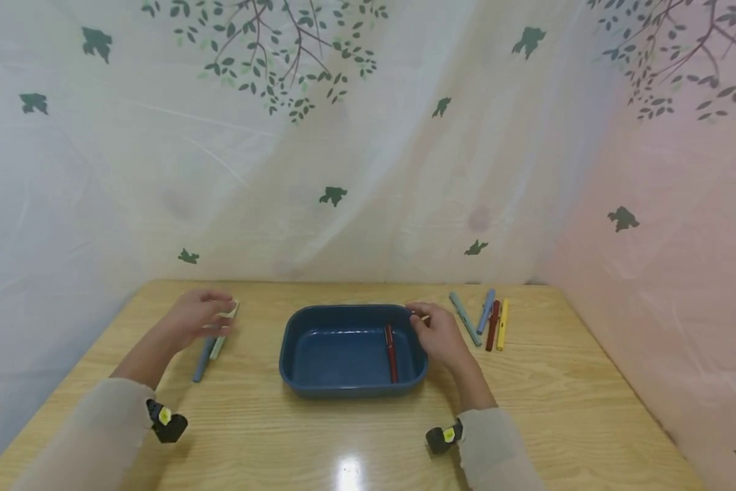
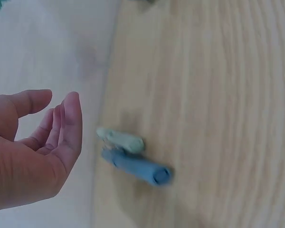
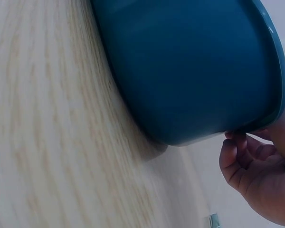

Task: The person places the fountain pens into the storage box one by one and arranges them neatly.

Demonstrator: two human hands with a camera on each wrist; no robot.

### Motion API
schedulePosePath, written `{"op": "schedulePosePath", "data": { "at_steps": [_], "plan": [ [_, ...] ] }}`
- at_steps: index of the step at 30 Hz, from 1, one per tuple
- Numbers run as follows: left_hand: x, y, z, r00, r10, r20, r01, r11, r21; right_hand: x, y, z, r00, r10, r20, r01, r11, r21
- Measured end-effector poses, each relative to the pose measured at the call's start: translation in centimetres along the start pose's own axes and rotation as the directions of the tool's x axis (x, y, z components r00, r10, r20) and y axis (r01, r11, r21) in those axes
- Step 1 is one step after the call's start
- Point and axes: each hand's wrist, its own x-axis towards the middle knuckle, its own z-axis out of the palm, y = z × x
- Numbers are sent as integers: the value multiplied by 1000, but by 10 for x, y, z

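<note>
Blue box (image 1: 337, 354) on the surface (image 1: 251, 436), red pen (image 1: 391, 358) lying inside near its right end; right hand (image 1: 441, 335) pinches the rim at the far right corner. Left hand (image 1: 198, 318) is empty, fingers loosely bent, above a blue pen (image 1: 202, 361) and pale green pen (image 1: 217, 348) (touching neither). Four loose pens (image 1: 493, 326) right of the box, curtain (image 1: 392, 232) behind.

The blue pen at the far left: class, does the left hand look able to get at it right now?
Yes, most likely. The left hand looks empty and is close by; the green pen lies right beside the blue pen, but nothing appears to cover it.
</note>
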Motion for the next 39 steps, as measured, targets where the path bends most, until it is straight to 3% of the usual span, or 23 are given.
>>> {"op": "schedulePosePath", "data": {
  "at_steps": [7,14,18,23,28,39],
  "plan": [
    [1,-29,-25,998,-50,-38,50,999,19,0,-1,-2,1000,4,-5,-4,1000,5],
    [-1,-44,-38,998,-66,-5,66,996,68,1,-3,-5,1000,11,-6,-11,1000,-5],
    [-1,-48,-40,996,-85,7,84,993,89,3,-3,-5,1000,14,-9,-14,1000,-7],
    [-1,-52,-39,998,-65,21,62,991,120,3,-2,-3,1000,14,-15,-14,1000,2],
    [-3,-50,-37,998,-41,38,34,985,170,3,-2,0,1000,15,-17,-15,1000,9],
    [-2,-45,-33,998,-56,21,49,968,247,4,0,2,999,32,-12,-32,999,8]
  ]
}}
